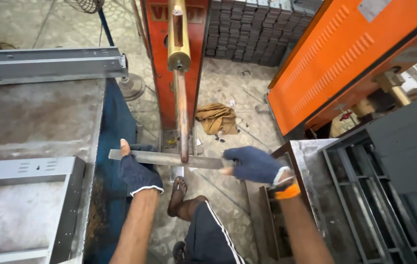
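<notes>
Strip: flat metal strip (pixel 169 158) — level under copper rod (pixel 183 117)
Left hand (pixel 137 171): gloved fingers closed on strip's left end
Right hand (pixel 253 164): gloved fingers gripping right end
Floor: mottled stone floor (pixel 228 83) — brown rag (pixel 216 118) beyond
Right: orange louvred cabinet (pixel 335 63)

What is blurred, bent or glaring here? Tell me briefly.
Head view: wide-lens distortion bows the orange cabinet and grey table outward at the edges; light is soft and even, with no hard shadows; the metal strip and gloved hands, left and right, look slightly soft.
</notes>
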